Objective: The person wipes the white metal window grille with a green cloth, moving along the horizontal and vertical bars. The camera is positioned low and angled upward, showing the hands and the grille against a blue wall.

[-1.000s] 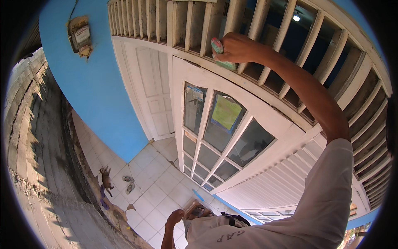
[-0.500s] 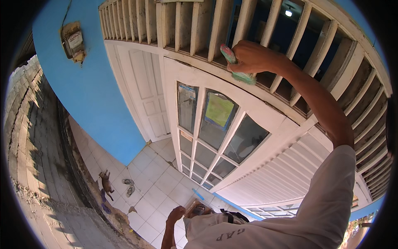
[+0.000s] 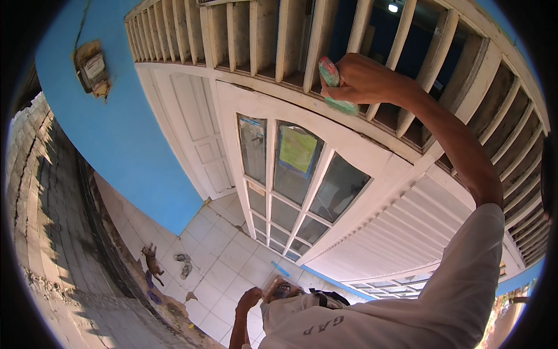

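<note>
My right hand [image 3: 366,78], raised at the upper right, is closed round a scrub brush [image 3: 338,92] with a red and green body and a pale green lower edge. The brush touches or lies close to the ledge [image 3: 372,125] under a row of cream, dirt-stained wooden slats [image 3: 317,43]. Its far side is hidden. Low in the view, my left hand [image 3: 250,299] is held with its fingers curled in. Whether it holds anything cannot be made out. Just right of it is a small brownish, dark-centred shape [image 3: 281,289], unclear.
Below the slats stands a white door [image 3: 247,99] with glass panes. A blue wall [image 3: 116,128] bears a meter box [image 3: 91,70]. On the tiled floor [image 3: 218,262] are a cat [image 3: 152,263], a pair of sandals [image 3: 183,264] and a blue strip [image 3: 280,269]. A rough grey wall [image 3: 52,232] rises left.
My right hand and the brush have shifted slightly right along the slatted ledge. The whole view has turned a little, sliding the door and slats leftward. My left hand stays low and curled.
</note>
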`<state>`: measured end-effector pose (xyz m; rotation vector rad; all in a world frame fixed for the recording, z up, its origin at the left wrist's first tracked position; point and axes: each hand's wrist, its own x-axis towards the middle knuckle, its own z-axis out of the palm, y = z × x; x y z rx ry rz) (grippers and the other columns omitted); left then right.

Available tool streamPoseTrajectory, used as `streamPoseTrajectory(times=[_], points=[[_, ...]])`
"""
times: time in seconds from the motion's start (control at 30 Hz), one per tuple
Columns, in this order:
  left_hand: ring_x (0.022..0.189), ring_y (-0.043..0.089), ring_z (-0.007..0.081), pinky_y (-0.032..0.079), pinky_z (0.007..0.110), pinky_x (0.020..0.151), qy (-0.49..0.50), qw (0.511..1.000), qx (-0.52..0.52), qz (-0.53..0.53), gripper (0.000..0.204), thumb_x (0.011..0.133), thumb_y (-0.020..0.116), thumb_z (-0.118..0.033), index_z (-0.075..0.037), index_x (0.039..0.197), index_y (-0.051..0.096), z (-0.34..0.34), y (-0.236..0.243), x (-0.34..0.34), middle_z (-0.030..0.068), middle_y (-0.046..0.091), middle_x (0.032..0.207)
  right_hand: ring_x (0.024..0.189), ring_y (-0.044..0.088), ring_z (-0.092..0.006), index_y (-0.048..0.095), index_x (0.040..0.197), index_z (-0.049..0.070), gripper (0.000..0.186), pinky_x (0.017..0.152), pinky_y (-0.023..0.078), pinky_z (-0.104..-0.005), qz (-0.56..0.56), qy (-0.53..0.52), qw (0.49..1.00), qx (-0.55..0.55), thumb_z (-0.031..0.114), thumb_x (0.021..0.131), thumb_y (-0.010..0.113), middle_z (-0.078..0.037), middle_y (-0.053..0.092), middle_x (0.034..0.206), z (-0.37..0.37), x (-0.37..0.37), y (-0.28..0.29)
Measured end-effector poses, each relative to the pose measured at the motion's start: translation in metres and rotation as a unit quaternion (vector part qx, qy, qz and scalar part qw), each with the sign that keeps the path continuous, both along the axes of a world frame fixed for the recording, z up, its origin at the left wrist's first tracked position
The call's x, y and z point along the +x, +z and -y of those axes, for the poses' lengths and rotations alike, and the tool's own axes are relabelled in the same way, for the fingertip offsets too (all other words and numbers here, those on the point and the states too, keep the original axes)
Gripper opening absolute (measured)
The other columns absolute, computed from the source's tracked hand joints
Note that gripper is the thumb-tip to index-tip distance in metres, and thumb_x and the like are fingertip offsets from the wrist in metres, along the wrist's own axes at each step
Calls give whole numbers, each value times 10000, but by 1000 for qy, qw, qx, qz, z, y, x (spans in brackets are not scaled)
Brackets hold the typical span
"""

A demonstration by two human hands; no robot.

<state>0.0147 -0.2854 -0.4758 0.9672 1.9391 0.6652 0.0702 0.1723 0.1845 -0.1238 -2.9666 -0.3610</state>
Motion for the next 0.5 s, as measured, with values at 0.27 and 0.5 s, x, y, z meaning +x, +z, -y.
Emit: streamPoseTrajectory(times=[0.27, 0.5], points=[[987, 683, 343, 538, 424, 860, -11, 999, 39, -7, 240, 906, 556, -220, -49, 946, 720, -15, 17, 5, 169, 718, 1003, 544, 573, -326, 607, 613, -75, 450, 574, 496, -444, -36, -7, 998, -53, 285, 882, 605, -186, 522, 521, -4, 36, -17], [1071, 658, 325, 527, 406, 909, -81, 996, 28, -35, 240, 951, 600, -262, -82, 1068, 708, -17, -13, -2, 140, 699, 1115, 480, 518, -336, 553, 588, -62, 493, 565, 474, -451, -50, 0, 998, -25, 311, 905, 616, -190, 492, 502, -3, 49, -12]])
